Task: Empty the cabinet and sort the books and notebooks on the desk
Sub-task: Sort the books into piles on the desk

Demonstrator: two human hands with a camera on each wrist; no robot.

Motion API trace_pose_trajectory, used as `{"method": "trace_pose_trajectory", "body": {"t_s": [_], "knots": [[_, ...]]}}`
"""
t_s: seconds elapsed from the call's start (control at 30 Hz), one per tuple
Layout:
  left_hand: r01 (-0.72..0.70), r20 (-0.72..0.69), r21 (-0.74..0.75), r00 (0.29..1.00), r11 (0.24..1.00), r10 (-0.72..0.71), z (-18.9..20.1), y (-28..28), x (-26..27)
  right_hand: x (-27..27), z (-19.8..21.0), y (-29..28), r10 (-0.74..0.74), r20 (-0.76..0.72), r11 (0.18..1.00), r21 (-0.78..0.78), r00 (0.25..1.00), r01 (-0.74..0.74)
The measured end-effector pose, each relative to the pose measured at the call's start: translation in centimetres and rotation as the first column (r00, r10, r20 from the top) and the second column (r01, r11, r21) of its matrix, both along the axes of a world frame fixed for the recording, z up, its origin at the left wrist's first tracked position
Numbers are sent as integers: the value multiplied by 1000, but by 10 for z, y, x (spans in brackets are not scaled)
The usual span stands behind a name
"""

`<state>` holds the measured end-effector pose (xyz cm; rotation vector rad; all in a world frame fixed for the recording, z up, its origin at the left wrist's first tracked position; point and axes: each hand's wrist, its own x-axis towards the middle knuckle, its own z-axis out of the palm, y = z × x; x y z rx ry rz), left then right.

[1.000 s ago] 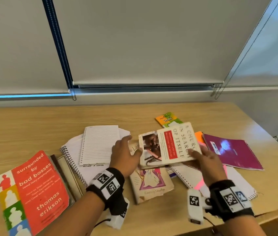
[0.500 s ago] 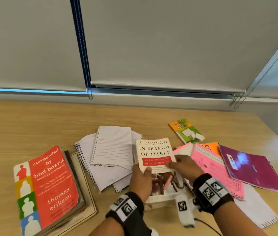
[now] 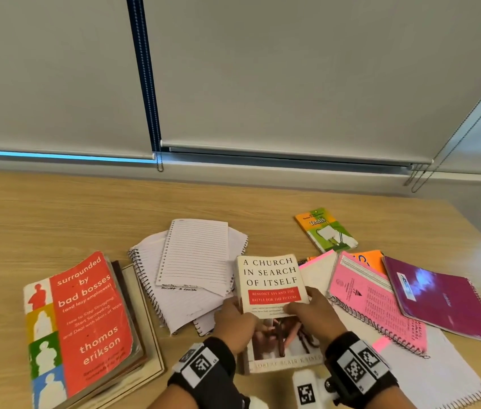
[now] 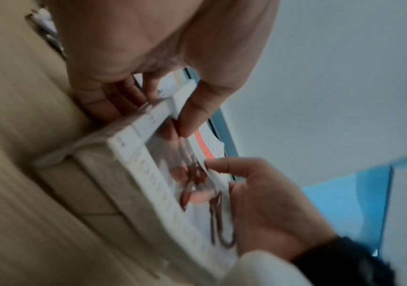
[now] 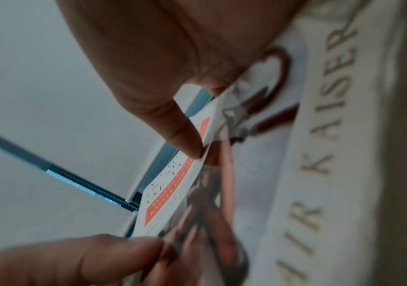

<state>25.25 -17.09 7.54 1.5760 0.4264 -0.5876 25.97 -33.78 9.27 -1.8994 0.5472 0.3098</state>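
A white paperback, "A Church in Search of Itself" (image 3: 271,283), is held low over the near middle of the desk (image 3: 56,214), title facing me. My left hand (image 3: 234,323) grips its left edge, thumb on the cover and fingers (image 4: 114,100) curled at the spine side. On the other side my right hand (image 3: 313,311) grips the right edge with its thumb (image 5: 180,135) pressed on the cover (image 5: 295,154). A red book, "Surrounded by Bad Bosses" (image 3: 86,323), tops a small stack at the left. What lies under the white paperback is hidden.
White spiral notebooks (image 3: 192,261) lie fanned behind my left hand. A green-orange tennis booklet (image 3: 326,228), a pink spiral notebook (image 3: 374,302), a purple notebook (image 3: 442,302) and a large white notebook (image 3: 439,376) crowd the right. The window sill and blinds (image 3: 262,84) stand behind.
Both hands turned the white paperback from sideways to title-upright and brought it down toward the near edge, over the book with the purple picture. My head turned left.
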Motion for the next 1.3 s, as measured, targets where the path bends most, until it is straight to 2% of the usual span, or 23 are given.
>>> {"method": "trace_pose_trajectory", "body": {"t_s": [0.07,0.13,0.27,0.43,0.5,0.6,0.73,0.83,0.93,1.0,1.07,1.2,1.3], "knots": [[-52,-19,-156,999,986,49,9,2,-4,-8,4,5,-4,-15,993,116,1000,6],[-78,19,-215,996,974,84,17,4,-10,-17,8,9,9,25,984,179,1000,-14],[-18,180,-244,982,970,64,33,16,-30,-31,29,17,-30,207,985,173,978,-7],[-60,309,-225,942,973,129,53,56,-36,-48,66,51,83,417,972,165,905,-165],[-65,329,-205,935,977,131,52,77,-42,-54,64,69,122,399,963,175,909,-206],[-71,324,-185,937,980,128,43,100,-56,-67,43,96,126,291,970,165,948,-179],[-83,302,-309,936,947,181,43,104,-64,-79,24,108,-74,209,981,194,975,33],[-28,321,-244,941,969,108,53,114,-66,-79,44,119,-83,189,977,207,978,43],[-38,325,-247,938,968,119,71,141,-67,-68,74,141,81,300,979,157,950,-133],[-54,351,-230,927,972,134,87,163,-68,-58,91,157,248,379,954,64,892,-292],[-136,385,-200,900,970,206,95,192,-69,-44,102,182,380,400,907,15,834,-420],[-343,395,-97,848,934,353,87,243,-72,-14,102,248,556,341,816,-52,758,-575],[-414,356,50,858,909,371,65,272,-68,0,84,288,620,223,776,-36,752,-629]]}}
